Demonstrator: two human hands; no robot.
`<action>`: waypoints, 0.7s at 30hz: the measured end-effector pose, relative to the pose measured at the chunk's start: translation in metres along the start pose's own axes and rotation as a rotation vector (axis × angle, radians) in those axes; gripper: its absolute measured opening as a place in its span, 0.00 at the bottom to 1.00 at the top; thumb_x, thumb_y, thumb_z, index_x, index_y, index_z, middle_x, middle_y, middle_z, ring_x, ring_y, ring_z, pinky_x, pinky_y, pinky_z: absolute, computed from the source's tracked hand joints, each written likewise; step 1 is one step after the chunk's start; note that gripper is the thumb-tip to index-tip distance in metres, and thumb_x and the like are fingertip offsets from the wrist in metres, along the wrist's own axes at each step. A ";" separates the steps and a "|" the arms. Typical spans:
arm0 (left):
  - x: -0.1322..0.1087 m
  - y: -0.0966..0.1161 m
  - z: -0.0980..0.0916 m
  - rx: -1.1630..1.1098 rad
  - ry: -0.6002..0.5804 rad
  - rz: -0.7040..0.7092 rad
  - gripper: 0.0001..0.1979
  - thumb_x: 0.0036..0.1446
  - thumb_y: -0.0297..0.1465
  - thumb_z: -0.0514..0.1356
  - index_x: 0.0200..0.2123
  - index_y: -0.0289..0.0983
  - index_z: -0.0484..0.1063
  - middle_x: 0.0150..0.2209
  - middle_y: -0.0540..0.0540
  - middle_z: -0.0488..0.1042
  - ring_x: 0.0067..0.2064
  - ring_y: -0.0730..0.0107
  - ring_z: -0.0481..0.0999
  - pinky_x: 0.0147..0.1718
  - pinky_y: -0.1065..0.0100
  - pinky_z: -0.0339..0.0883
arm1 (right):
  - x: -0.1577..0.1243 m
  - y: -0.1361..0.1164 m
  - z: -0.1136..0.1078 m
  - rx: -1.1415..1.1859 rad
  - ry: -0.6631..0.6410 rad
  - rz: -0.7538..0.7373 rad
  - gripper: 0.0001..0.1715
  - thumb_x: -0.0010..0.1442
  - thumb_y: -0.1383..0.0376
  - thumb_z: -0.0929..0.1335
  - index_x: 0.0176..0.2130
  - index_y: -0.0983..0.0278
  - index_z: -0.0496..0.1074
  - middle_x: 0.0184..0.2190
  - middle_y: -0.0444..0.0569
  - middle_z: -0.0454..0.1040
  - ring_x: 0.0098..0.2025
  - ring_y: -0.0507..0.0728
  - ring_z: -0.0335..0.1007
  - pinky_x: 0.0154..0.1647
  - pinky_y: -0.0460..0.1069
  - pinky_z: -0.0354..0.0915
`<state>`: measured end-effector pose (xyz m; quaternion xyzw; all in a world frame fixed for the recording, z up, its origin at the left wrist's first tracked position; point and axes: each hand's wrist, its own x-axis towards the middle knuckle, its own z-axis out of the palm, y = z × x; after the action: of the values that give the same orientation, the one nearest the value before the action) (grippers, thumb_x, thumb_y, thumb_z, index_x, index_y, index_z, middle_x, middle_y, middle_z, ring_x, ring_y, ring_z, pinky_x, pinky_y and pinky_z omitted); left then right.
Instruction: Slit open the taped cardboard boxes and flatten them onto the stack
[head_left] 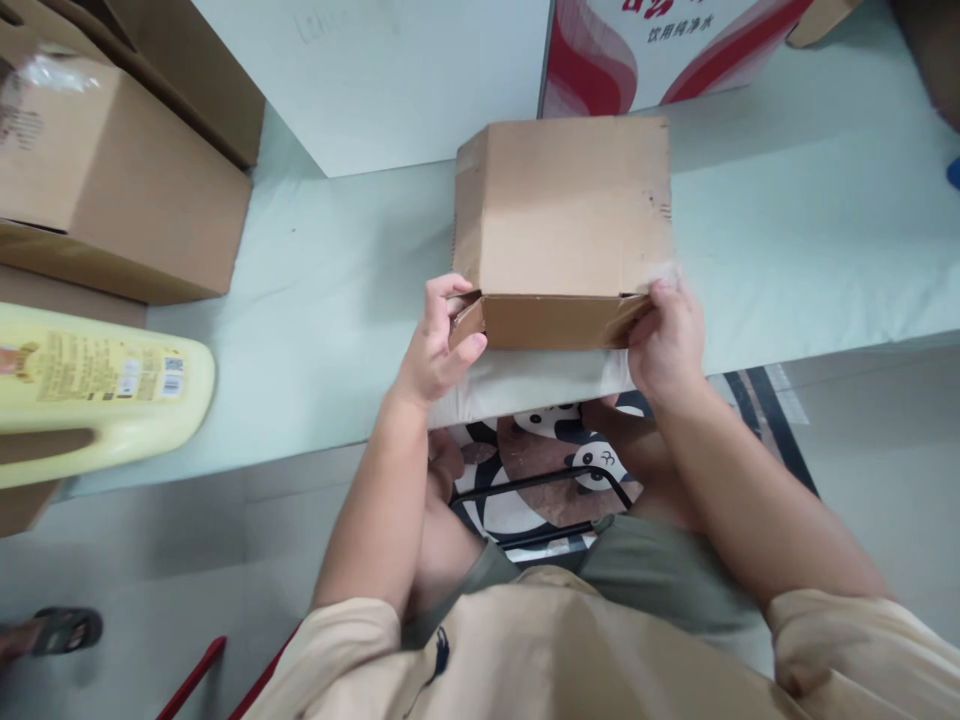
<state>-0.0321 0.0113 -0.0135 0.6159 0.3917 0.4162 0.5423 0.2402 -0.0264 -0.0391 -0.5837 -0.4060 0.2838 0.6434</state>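
A brown cardboard box (574, 205) rests on the pale green covered table in front of me, its front side facing my body. At the box's front left corner, my left hand (435, 350) grips a small side flap, with the thumb below and the index finger above. My right hand (670, 335) is closed around the front right corner, its thumb on the upper edge. The right hand's fingers are partly hidden behind the box. Clear tape seems to show near the right thumb.
A yellow jug (112, 390) lies at the left, near larger cardboard boxes (165, 190). Behind the box stand a white box (405, 80) and a red-and-white printed carton (660, 55). The table's front edge runs just before my knees, above a panda-patterned mat (525, 450).
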 end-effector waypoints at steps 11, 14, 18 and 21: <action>-0.001 0.005 0.002 -0.092 -0.101 -0.048 0.47 0.43 0.62 0.69 0.62 0.50 0.61 0.48 0.43 0.79 0.49 0.49 0.82 0.50 0.51 0.75 | 0.007 -0.025 -0.004 0.154 -0.056 0.020 0.20 0.56 0.45 0.66 0.40 0.54 0.71 0.44 0.50 0.79 0.59 0.65 0.75 0.66 0.64 0.69; -0.001 0.010 0.007 -0.148 -0.075 -0.015 0.46 0.39 0.63 0.71 0.58 0.50 0.63 0.55 0.42 0.76 0.58 0.47 0.78 0.58 0.50 0.72 | 0.009 -0.024 -0.007 0.087 -0.134 -0.021 0.27 0.59 0.39 0.62 0.44 0.54 0.74 0.47 0.51 0.79 0.61 0.65 0.75 0.69 0.64 0.67; 0.001 0.010 0.008 -0.020 0.001 0.020 0.43 0.42 0.54 0.74 0.59 0.49 0.63 0.49 0.44 0.78 0.50 0.53 0.81 0.53 0.54 0.73 | 0.010 -0.018 -0.010 0.115 -0.132 -0.026 0.27 0.60 0.39 0.64 0.45 0.54 0.74 0.49 0.51 0.78 0.62 0.64 0.73 0.70 0.63 0.66; 0.002 0.010 0.006 0.125 0.102 0.039 0.38 0.48 0.47 0.73 0.60 0.46 0.64 0.34 0.49 0.77 0.33 0.64 0.77 0.41 0.61 0.73 | 0.012 -0.012 -0.010 0.205 -0.056 0.000 0.21 0.57 0.43 0.68 0.40 0.55 0.72 0.45 0.50 0.79 0.59 0.64 0.76 0.68 0.63 0.67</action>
<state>-0.0252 0.0099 -0.0041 0.6340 0.4322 0.4321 0.4739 0.2533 -0.0234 -0.0245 -0.5068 -0.3928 0.3398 0.6881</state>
